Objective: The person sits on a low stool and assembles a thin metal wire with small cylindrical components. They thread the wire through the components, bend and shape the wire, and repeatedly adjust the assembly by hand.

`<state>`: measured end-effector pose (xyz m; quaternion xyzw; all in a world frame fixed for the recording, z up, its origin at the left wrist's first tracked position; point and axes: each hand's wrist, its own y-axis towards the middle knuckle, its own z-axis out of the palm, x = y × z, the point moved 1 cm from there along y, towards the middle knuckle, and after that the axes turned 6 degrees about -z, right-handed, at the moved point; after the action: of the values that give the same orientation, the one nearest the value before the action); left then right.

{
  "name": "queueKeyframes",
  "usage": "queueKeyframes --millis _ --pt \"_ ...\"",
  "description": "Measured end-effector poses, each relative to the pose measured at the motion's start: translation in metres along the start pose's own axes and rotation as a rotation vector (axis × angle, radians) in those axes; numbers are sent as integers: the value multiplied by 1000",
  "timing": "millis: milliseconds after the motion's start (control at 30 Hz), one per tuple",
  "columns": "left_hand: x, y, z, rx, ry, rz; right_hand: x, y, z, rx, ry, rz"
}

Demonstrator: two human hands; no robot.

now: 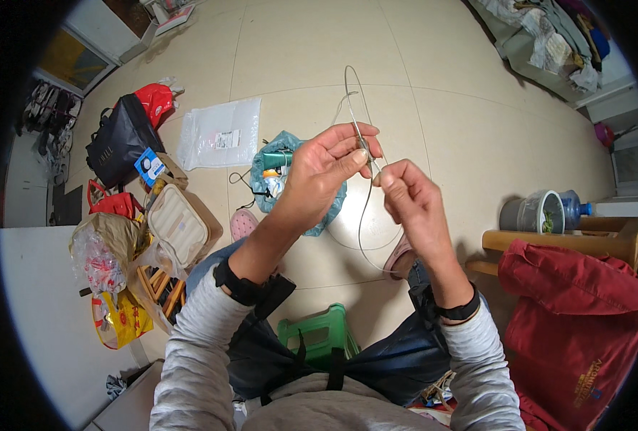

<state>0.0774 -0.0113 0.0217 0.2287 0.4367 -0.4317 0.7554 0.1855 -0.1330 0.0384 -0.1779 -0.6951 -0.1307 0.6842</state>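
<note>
A thin grey wire or cord [360, 228] is held up before me in both hands. One loop of it rises above the fingers, and another stretch hangs in a curve toward the floor. My left hand [327, 165] pinches it between thumb and fingers, palm turned partly up. Just to the right, my right hand [413, 201] is closed on the same wire, fingertips close to the left thumb. Below and behind the left hand, an open teal plastic bag [333, 208] sits on the floor with a green box [277, 159] and other items inside.
A white plastic mailer [215, 133] lies on the tiled floor [311, 43]. Black bag [121, 140], lidded container [177, 219] and other bags crowd the left. A green stool [340, 327] is below me. At right stand a wooden bench [548, 242], bin [520, 215] and red cloth [570, 323].
</note>
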Motion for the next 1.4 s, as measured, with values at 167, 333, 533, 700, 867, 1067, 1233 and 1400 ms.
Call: queueKeyframes --millis 167,333,533,700,867,1067,1233,1400 --pt "0 -1 -2 18 -149 -62 1 2 -4 -15 -53 -40" --pt "2 0 -5 32 -278 -122 6 0 -3 -52 -299 -135" --pt "9 2 -10 7 -299 -181 1 0 0 -84 -564 -381" --pt "8 2 -9 -50 -225 -203 1 -1 1 -100 -619 -428" --pt "8 0 0 -36 -214 -139 1 -4 5 -7 -323 -174" --pt "9 1 1 31 -268 -63 1 2 0 149 565 221" --pt "9 2 1 41 -270 -43 -6 5 -1 179 751 268" --pt "11 2 -4 24 -150 -30 -3 6 3 -25 143 29"
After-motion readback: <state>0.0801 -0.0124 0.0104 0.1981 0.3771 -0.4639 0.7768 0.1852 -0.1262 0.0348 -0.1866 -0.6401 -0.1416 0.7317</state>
